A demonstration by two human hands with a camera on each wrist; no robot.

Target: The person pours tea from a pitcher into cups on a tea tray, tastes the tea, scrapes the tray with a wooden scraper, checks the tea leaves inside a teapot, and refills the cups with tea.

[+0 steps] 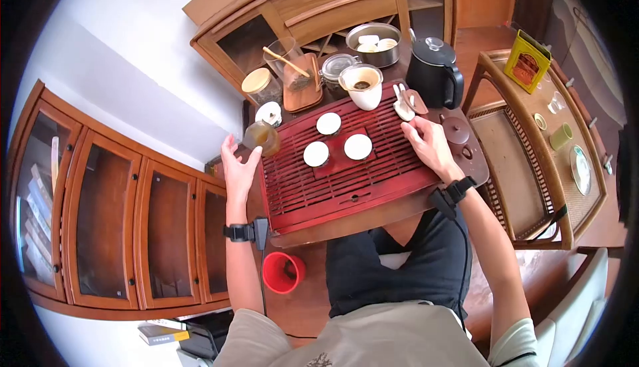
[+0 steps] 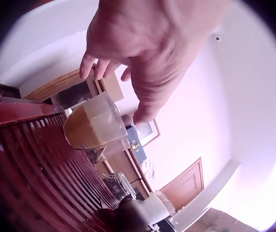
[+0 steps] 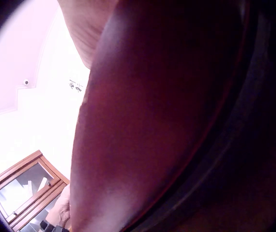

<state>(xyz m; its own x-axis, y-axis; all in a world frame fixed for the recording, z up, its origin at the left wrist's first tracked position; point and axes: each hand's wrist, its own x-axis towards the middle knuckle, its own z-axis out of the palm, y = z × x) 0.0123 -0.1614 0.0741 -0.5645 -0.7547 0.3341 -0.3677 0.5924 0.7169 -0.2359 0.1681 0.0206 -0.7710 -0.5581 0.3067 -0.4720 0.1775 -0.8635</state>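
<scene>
In the head view a glass pitcher [image 1: 263,138] with amber liquid stands at the left edge of the red slatted tea tray [image 1: 399,174]. Beside it is my left hand [image 1: 238,170], thumb and fingers spread apart. The left wrist view shows the same pitcher [image 2: 93,123] below the hand [image 2: 147,53], its thumb tip close to the glass. My right hand [image 1: 431,146] lies at the tray's right edge, fingertips near a white object [image 1: 402,108]. Three white cups [image 1: 329,124] sit on the tray. The tray's dark red side [image 3: 143,121] fills most of the right wrist view.
Behind the tray stand a white dripper with a filter [image 1: 363,86], a steel pot [image 1: 374,42], a black kettle [image 1: 434,67] and jars [image 1: 261,86]. A brown teapot [image 1: 456,130] is right of the tray. A red bin [image 1: 283,273] stands on the floor.
</scene>
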